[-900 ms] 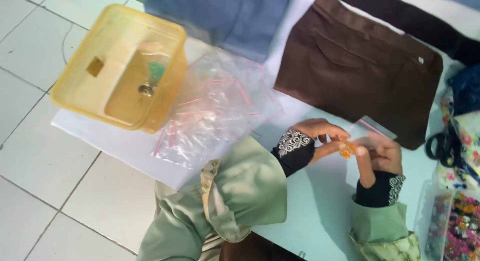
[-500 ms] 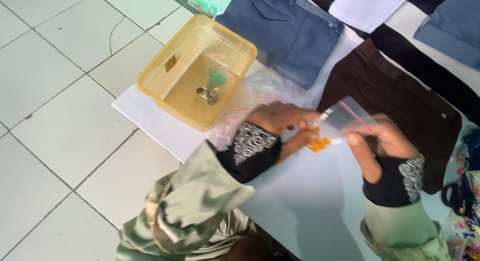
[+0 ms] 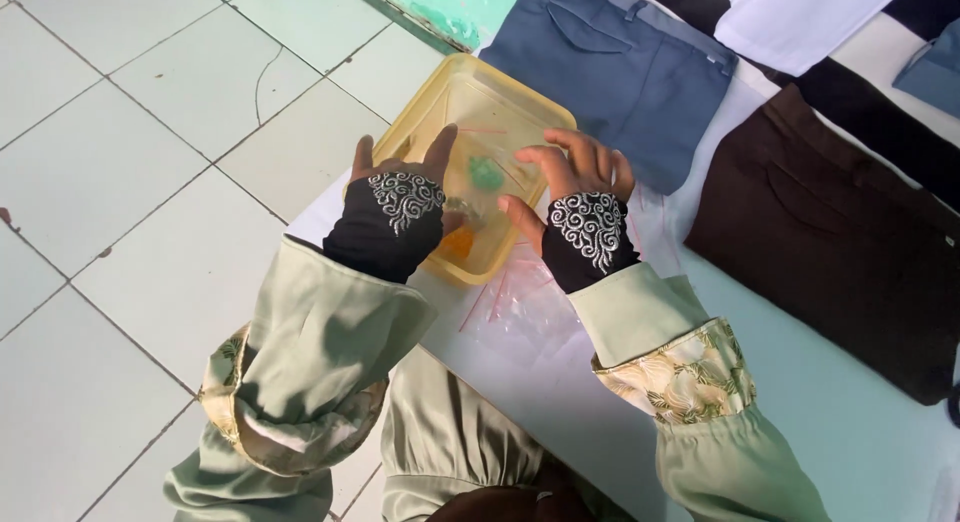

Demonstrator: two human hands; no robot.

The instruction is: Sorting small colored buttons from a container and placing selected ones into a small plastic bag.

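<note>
At the frame's centre, we're holding a clear bag [image 3: 470,217] over the yellow tub [image 3: 520,107], left hand [image 3: 400,197] and right hand [image 3: 580,202] pinching its edges; best keeping it level.

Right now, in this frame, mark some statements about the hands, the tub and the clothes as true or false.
1. Both hands are over the yellow tub. True: left hand and right hand hover above it.
2. The tub is empty. False: a small green item and an orange bit show inside.
3. Blue trousers lie beyond the tub. True.
4. The brown garment lies on the floor tiles. False: it lies on the pale table.
5. Clear plastic bags lie beside the tub. True.
</note>
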